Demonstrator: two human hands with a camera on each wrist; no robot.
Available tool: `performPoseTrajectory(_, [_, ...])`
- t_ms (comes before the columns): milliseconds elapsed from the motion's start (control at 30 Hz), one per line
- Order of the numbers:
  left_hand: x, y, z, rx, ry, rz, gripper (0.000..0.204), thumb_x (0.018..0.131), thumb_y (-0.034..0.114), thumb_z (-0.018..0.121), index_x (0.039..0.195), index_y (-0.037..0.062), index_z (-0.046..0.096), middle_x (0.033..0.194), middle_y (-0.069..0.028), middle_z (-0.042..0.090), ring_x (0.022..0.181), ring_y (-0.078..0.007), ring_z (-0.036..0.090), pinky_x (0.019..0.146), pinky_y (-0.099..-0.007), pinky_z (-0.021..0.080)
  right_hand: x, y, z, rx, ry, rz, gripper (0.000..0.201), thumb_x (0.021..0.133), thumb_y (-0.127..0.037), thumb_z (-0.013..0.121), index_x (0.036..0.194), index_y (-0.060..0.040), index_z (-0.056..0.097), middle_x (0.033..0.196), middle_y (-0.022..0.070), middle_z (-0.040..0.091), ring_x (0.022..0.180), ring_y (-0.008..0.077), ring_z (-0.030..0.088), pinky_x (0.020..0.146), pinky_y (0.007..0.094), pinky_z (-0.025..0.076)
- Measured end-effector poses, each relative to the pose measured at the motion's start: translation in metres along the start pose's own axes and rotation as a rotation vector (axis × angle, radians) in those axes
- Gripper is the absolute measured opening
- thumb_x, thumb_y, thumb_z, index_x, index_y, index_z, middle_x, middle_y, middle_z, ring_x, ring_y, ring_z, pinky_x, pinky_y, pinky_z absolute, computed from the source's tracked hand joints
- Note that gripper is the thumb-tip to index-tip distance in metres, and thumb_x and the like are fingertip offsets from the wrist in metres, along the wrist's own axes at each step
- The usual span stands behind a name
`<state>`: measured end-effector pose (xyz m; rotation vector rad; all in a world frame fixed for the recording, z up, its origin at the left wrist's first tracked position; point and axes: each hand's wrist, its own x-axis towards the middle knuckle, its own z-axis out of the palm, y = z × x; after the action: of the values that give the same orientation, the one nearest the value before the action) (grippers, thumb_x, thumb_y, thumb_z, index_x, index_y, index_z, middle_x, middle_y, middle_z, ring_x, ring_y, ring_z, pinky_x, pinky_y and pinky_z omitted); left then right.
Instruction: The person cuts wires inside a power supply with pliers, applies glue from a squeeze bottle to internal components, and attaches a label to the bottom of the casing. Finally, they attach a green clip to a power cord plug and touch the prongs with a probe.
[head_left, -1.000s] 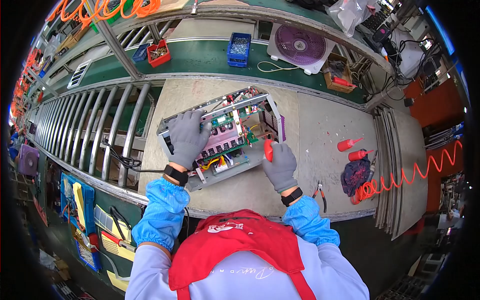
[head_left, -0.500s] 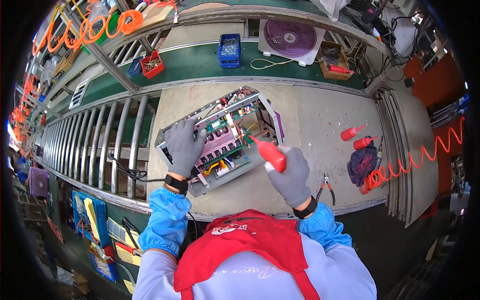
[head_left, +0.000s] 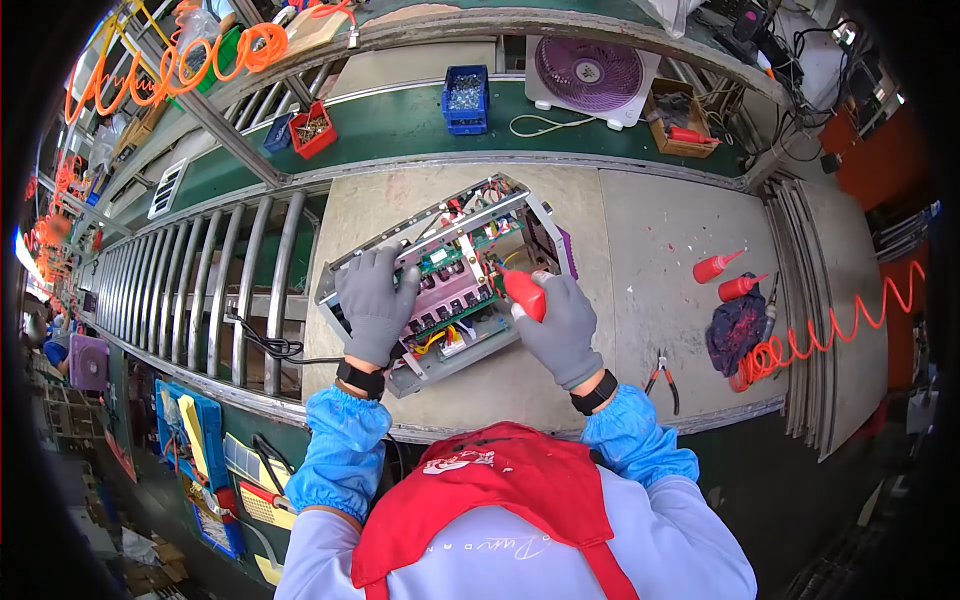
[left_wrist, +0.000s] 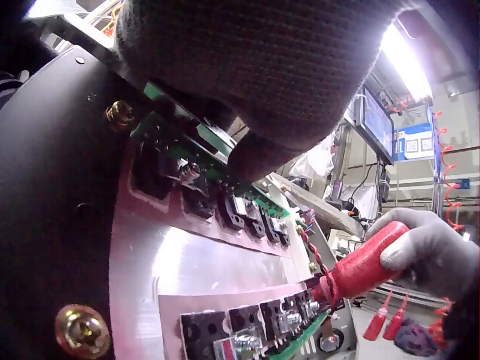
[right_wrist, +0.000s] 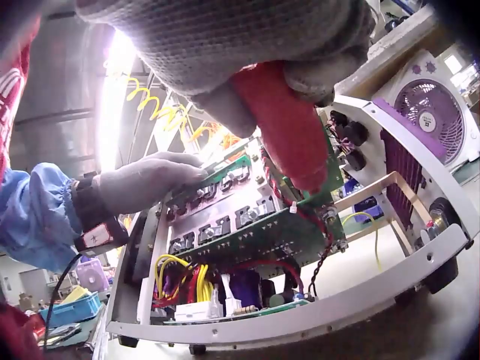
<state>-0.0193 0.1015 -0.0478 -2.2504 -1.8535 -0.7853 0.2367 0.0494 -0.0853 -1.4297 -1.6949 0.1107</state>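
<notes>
Inside the curled fingers of the right hand (head_left: 560,330) is a red bottle (head_left: 525,293), which it grips with its narrow end down toward the green circuit board (right_wrist: 259,238). To the left of this hand, the left hand (head_left: 378,305) rests on the metal chassis (head_left: 455,368), its fingers relaxed. Right of the right hand lie the pliers (head_left: 661,367); farther right, two other red bottles (head_left: 715,266) are beside a dark cloth (head_left: 733,336).

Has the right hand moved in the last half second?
Yes. In the head view, the right hand has shifted left and forward, away from the pliers lying on the table.
</notes>
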Motion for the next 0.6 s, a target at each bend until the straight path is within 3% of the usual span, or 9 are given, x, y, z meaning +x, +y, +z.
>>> performPoseTrajectory(467, [0.000,0.002,-0.002,0.000,0.034,0.042,0.037,0.085,0.028,0.070,0.117,0.0118,0.066,0.096,-0.0084,0.065,0.096,-0.0291,0.062,0.083,-0.0433,0.043,0.003,0.004,0.005,-0.013,-0.006,-0.007,0.039,0.073,-0.017,0.075,0.109,-0.0064,0.063,0.094,0.0132,0.061,0.085,0.0345,0.063,0.072,0.0442,0.052])
performPoseTrajectory(600, [-0.001,-0.002,0.001,-0.012,0.051,0.055,0.036,0.086,0.030,0.069,0.117,0.0121,0.065,0.097,-0.0089,0.067,0.096,-0.0303,0.063,0.084,-0.0434,0.043,-0.005,-0.007,-0.023,-0.004,0.014,0.042,0.042,0.073,-0.017,0.077,0.111,-0.0058,0.063,0.097,0.0141,0.062,0.088,0.0354,0.063,0.074,0.0446,0.052])
